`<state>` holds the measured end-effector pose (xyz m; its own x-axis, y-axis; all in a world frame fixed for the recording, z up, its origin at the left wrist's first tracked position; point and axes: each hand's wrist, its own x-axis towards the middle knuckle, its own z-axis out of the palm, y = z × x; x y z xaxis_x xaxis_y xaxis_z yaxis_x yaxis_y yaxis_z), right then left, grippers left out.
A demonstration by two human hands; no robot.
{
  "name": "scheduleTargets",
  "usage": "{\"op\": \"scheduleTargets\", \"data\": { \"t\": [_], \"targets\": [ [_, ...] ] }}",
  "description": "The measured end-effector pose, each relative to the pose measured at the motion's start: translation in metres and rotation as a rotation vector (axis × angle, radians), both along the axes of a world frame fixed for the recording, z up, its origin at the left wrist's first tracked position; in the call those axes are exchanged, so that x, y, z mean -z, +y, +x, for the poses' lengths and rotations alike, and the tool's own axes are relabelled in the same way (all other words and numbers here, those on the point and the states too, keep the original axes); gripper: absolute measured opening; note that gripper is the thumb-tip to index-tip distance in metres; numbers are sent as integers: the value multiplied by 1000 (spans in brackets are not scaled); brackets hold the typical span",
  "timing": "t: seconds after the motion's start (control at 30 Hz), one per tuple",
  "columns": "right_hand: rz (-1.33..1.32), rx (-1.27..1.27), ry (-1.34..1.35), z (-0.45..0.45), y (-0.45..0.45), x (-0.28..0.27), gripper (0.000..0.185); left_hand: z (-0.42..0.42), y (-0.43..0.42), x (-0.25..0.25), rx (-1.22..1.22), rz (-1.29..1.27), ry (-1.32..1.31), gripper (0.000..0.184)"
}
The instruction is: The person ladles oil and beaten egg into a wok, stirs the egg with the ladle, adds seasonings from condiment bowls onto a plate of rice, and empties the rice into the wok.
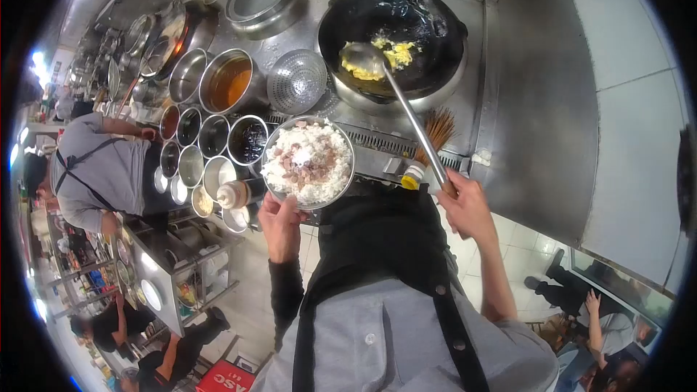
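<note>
My left hand (282, 226) grips the near edge of a metal bowl (353, 167), thumb over the rim. White rice (327, 180) fills it, topped with chopped pinkish-brown pieces (308, 160) and a small white heap. My right hand (470, 210) is wrapped around the wooden end of a long metal ladle (410, 112). The ladle's head rests among yellow scrambled egg (401, 54) in a black wok (435, 76) on the stove. The bowl is held left of and nearer than the wok, apart from it.
Left of the wok sit a perforated strainer (297, 83), a pot of amber liquid (229, 86) and several seasoning tins (213, 136). A squeeze bottle (241, 194) lies beside the bowl. A bamboo brush (440, 129) is below the wok. A co-worker (102, 163) stands at left.
</note>
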<state>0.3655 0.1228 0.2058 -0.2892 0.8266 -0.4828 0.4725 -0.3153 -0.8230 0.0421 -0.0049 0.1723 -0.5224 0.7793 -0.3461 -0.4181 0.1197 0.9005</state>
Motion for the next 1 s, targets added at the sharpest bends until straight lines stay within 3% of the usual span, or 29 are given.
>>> {"op": "scheduleTargets", "data": {
  "t": [0.07, 0.17, 0.3, 0.4, 0.47, 0.6, 0.7, 0.8, 0.93, 0.97, 1.0],
  "targets": [
    [-36, -46, -55, 12, -9, -4, 25, -2, 0, -2, 14, 8, 6, 22],
    [456, -88, -180, 19, -13, 73, 23, -3, 0, -3, 34, 19, 16, 21],
    [135, 215, -187, -11, 12, 76, 17, -6, -1, 2, 31, 61, -1, 20],
    [412, 332, -204, -15, 36, 131, 14, -7, -3, 5, 35, 64, -6, 19],
    [307, 375, -65, -23, 60, 144, 13, -5, 0, -1, 39, 46, 4, 17],
    [-119, 432, 510, -36, 87, 131, 13, -3, 4, -8, -13, 62, -30, 7],
    [-78, 212, 334, -29, 53, 119, 11, -10, 1, -1, 37, 49, 11, 12],
    [199, 246, 133, -31, -4, 88, 18, -6, 4, -7, 17, 15, 65, 7],
    [529, 232, 186, -1, -48, 108, 36, -13, 6, -4, 39, -13, 198, 13],
    [532, 246, -11, 16, -55, 140, 39, -16, 9, 0, 47, 2, 220, 17],
    [193, 344, 54, 7, -67, 84, 41, -20, 17, 1, 73, 24, 263, 15]
  ]
}}
